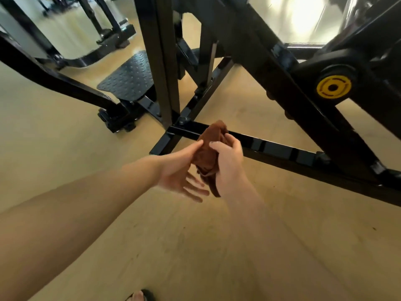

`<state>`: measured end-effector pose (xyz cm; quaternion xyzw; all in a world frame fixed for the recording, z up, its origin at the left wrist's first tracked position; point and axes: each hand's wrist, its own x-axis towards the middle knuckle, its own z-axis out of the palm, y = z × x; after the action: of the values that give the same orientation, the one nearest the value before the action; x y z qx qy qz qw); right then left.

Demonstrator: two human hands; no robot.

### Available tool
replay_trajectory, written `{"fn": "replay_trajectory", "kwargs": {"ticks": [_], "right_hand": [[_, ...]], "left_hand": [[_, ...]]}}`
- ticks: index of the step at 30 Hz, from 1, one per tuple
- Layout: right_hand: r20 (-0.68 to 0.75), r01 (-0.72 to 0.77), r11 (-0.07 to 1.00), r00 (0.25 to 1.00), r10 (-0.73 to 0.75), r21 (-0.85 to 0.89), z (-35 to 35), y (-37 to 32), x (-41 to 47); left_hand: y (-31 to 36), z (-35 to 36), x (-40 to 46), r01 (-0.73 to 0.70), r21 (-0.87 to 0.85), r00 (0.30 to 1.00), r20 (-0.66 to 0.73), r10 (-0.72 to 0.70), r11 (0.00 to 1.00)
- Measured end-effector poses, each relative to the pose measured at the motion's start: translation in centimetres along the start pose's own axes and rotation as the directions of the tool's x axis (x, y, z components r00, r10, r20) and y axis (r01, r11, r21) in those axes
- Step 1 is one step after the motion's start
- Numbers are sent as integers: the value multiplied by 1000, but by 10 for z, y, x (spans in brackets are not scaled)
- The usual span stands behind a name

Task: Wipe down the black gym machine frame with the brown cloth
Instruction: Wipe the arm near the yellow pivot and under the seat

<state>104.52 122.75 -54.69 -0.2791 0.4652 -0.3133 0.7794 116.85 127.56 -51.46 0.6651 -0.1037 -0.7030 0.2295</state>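
1. The floor (65, 148) is a smooth, pale tan surface with a faint grain and a few dark specks.
2. The black gym machine frame (280, 148) is glossy painted square steel tubing: an upright post, diagonal braces and a low horizontal bar running from centre left down toward the right edge. No brand name or writing can be read on it.
3. A black footplate (128, 79) with a raised stud pattern sits behind the upright post.
4. A round yellow cap (333, 86) with black ring markings covers a pivot at upper right; it carries no legible text.
5. The brown cloth (209, 148) is soft and bunched. Its long axis runs roughly up and away from the person, its top end in front of the low bar, its tail hanging below the hands.
6. The right hand (229, 161) grips the cloth, fingers curled around it.
7. The left hand (181, 168) touches the cloth's side with its thumb, its fingers straight and spread.
8. A toe in a dark sandal (141, 296) shows at the bottom edge.
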Motion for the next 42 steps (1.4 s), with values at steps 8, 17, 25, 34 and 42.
{"fn": "replay_trajectory", "kwargs": {"ticks": [8, 17, 25, 34, 42], "right_hand": [[-63, 142, 942, 984, -168, -304, 8, 24, 5], [-154, -187, 976, 974, 169, -114, 41, 49, 20], [-226, 30, 824, 955, -190, -566, 73, 32, 48], [417, 408, -94, 900, -129, -908, 118, -22, 65], [593, 499, -394, 789, -163, -772, 135, 8, 108]], "left_hand": [[6, -22, 11, -392, 22, 901, -191, 389, 920], [-5, -69, 48, -410, 94, 907, -61, 417, 907], [8, -85, 75, -399, -198, 913, 5, 408, 895], [20, -149, 94, -695, 59, 656, -356, 665, 717], [-15, -224, 122, -301, 450, 722, -468, 510, 841]]}}
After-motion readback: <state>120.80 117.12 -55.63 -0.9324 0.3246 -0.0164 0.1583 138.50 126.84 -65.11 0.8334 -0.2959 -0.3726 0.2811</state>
